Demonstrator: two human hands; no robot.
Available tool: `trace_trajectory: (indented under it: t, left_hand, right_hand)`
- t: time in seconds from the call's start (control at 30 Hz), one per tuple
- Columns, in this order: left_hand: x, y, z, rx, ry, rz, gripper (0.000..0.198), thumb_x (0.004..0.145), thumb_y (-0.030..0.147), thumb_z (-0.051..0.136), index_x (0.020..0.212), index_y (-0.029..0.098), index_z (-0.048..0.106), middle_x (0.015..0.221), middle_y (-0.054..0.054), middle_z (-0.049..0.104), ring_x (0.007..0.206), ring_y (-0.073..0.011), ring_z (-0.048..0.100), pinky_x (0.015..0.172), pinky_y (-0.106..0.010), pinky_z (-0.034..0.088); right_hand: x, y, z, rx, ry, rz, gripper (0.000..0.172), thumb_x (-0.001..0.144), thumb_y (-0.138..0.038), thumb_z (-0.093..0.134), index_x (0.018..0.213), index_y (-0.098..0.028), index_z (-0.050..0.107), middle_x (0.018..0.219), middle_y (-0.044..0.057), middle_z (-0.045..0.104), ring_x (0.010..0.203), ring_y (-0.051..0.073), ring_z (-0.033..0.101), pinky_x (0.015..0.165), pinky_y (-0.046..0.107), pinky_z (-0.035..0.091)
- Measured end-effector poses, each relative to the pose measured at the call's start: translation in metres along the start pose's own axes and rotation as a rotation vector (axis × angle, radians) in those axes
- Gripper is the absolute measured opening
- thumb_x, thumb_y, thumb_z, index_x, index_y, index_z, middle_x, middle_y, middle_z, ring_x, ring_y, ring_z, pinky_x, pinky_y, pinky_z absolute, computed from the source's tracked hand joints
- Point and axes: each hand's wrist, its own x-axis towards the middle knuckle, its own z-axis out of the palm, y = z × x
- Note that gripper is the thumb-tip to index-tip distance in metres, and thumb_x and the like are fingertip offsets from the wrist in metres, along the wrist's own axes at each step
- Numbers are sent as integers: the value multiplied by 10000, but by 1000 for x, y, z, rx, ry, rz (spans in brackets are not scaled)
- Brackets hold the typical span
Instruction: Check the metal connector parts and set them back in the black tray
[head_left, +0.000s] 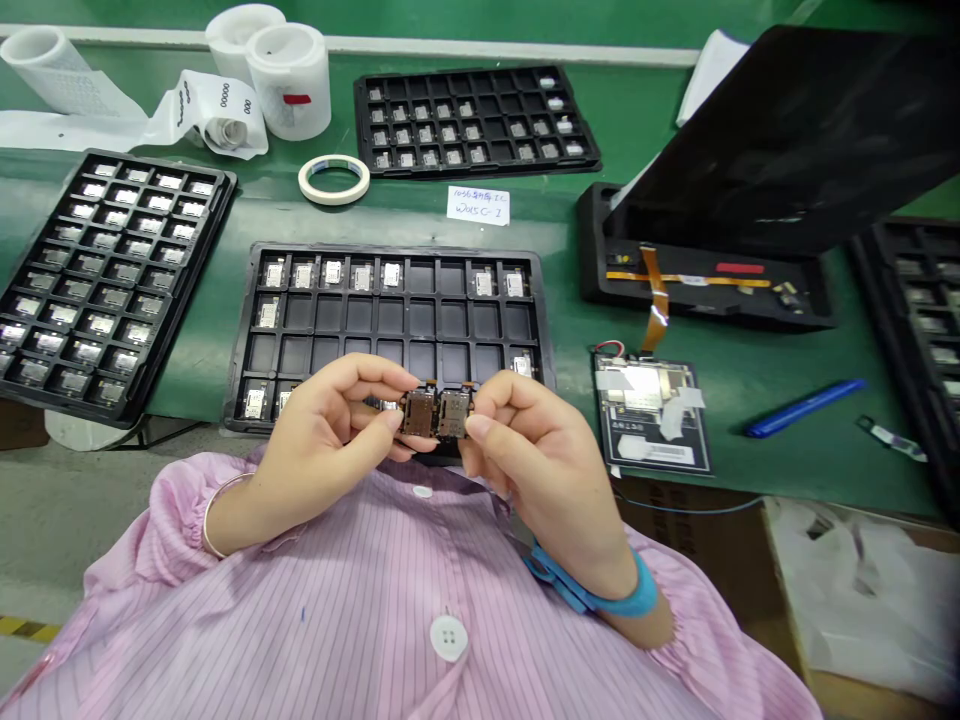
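Observation:
My left hand (334, 430) pinches a small circuit board with a metal card slot (418, 412) between thumb and fingers. A second small circuit board (453, 412) of the same look is in the fingertips of my right hand (540, 445). The two boards are held side by side, close together; whether they touch I cannot tell. Both hands are over the front edge of a black compartment tray (390, 318), which holds several similar boards along its back row and sides. My left hand hides part of its front row.
More filled black trays stand at the left (225, 200) and back (480, 165). A tape roll (334, 198), handwritten label (478, 205) and plastic rolls (289, 90) lie behind. To the right are an open black box (705, 310), wired test device (652, 415) and blue pen (806, 408).

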Motion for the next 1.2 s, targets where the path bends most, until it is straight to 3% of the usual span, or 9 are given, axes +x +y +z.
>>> trace_trajectory:
  t: [1.2]
  left_hand:
    - [1, 6, 1, -10, 10, -47, 205, 881, 225, 702, 1052, 162, 606, 939, -51, 726, 754, -195, 780, 623, -207, 648]
  right_hand:
    - [3, -2, -1, -56, -4, -10, 166, 872, -215, 612, 737, -214, 517, 522, -50, 586, 375, 61, 375, 382, 202, 240]
